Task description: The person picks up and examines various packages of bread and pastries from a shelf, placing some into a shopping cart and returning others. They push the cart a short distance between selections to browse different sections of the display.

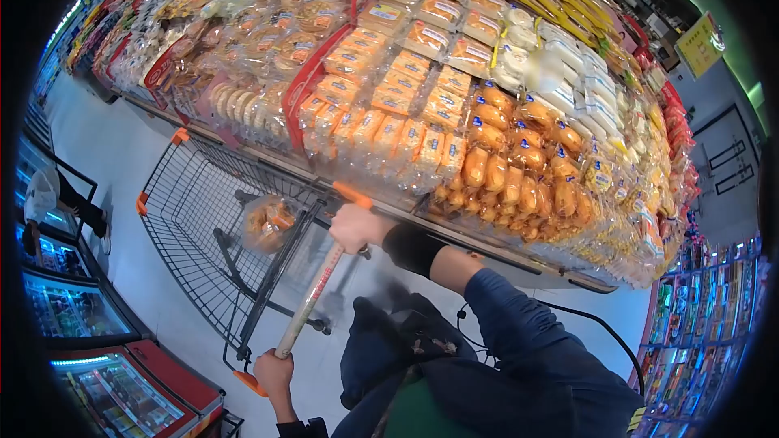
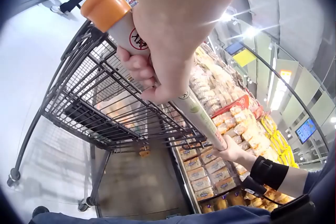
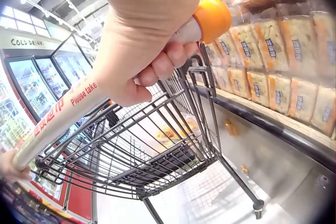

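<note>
Both hands hold the pale handlebar (image 1: 312,296) of a shopping cart, which has orange end caps. My left hand (image 1: 273,373) grips it near one end, fingers curled round it in the left wrist view, close to the orange cap (image 2: 106,7). Toward the other end my right hand (image 1: 357,227) wraps the bar, its curled fingers (image 3: 163,65) beside the second orange cap (image 3: 214,19). Ahead of the bar spreads the black wire cart basket (image 1: 182,231). Inside it lies a clear plastic bag of orange-brown baked goods (image 1: 270,223).
A long display of packaged breads and cakes (image 1: 406,81) runs close along the cart's right side, its dark edge rail (image 3: 273,121) near the basket. Drink and freezer cabinets (image 1: 122,389) line the left. A person (image 1: 61,199) stands by them. Pale floor (image 1: 122,150) lies between.
</note>
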### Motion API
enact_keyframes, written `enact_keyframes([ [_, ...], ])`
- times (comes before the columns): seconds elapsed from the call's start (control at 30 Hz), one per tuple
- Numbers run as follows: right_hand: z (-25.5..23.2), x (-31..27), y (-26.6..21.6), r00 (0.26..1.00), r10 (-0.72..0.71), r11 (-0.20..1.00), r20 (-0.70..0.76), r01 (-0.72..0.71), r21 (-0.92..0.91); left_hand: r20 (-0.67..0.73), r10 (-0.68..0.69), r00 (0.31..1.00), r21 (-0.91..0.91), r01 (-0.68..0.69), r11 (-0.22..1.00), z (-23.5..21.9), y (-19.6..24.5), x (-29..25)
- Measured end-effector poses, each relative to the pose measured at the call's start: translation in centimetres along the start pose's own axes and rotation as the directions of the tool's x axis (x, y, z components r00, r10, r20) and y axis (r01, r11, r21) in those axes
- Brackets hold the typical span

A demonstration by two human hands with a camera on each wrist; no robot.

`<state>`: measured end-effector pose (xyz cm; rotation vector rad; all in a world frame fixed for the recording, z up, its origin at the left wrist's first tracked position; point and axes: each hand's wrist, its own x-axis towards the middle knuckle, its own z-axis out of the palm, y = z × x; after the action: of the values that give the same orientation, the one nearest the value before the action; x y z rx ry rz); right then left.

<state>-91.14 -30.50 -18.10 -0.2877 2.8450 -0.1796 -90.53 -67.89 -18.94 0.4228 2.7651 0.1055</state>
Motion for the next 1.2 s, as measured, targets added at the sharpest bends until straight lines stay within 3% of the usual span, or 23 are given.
enact_keyframes([
  [0.4,1.1,-0.5,0.1,0.989,-0.015,1.0,-0.147,0.018,0.024,-0.22,0.003,0.975,0.098,0.019,0.995,1.4,0.2,-0.6],
  [0.7,1.2,-0.7,0.3,0.987,-0.03,0.999,-0.157,0.035,0.031,-0.118,-0.036,0.992,0.047,0.042,0.998,1.2,0.0,-0.4],
  [1.2,2.2,-0.7,0.6,0.983,-0.05,0.997,-0.177,0.059,0.046,-0.21,-0.042,0.977,0.064,0.057,0.996,2.1,0.3,-1.0],
])
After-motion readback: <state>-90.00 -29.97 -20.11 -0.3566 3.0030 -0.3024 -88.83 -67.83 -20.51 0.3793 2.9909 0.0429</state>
